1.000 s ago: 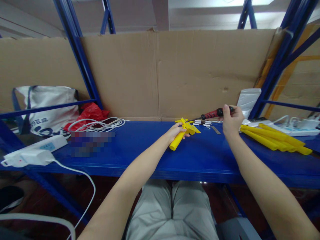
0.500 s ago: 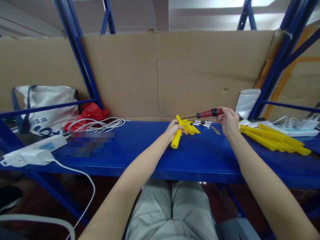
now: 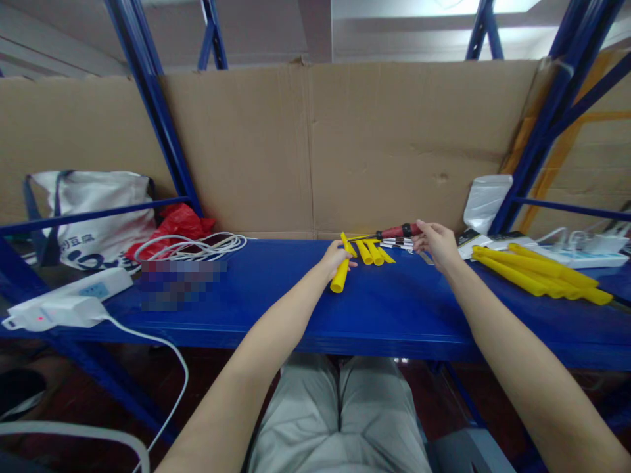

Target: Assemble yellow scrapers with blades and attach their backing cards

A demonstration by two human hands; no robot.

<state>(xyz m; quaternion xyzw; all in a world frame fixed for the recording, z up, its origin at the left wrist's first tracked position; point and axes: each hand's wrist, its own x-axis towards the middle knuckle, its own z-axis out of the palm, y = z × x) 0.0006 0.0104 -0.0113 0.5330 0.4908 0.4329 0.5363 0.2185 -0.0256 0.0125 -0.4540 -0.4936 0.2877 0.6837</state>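
Both hands busy at blue shelf (image 3: 394, 309): tube in L, screwdriver in R.

L hand (image 3: 336, 255) closed round top of a yellow tube (image 3: 340, 279), lower end resting on shelf; R hand (image 3: 436, 243) pinches rear end of red/black screwdriver (image 3: 394, 231) w/ fingertips, held just over short yellow pieces (image 3: 371, 252). Driver tip hard to make out vs. the yellow; small white bits behind it too small to tell; a patch (image 3: 177, 282) at shelf's L is blurred. Vs. 0.5 s ago: R hand and driver lower, shifted left; tube moved slightly left. White tote bag (image 3: 93, 210) and red bag (image 3: 175, 223) at far L, contents hidden. Long yellow tubes (image 3: 542, 276) lie loose at R.
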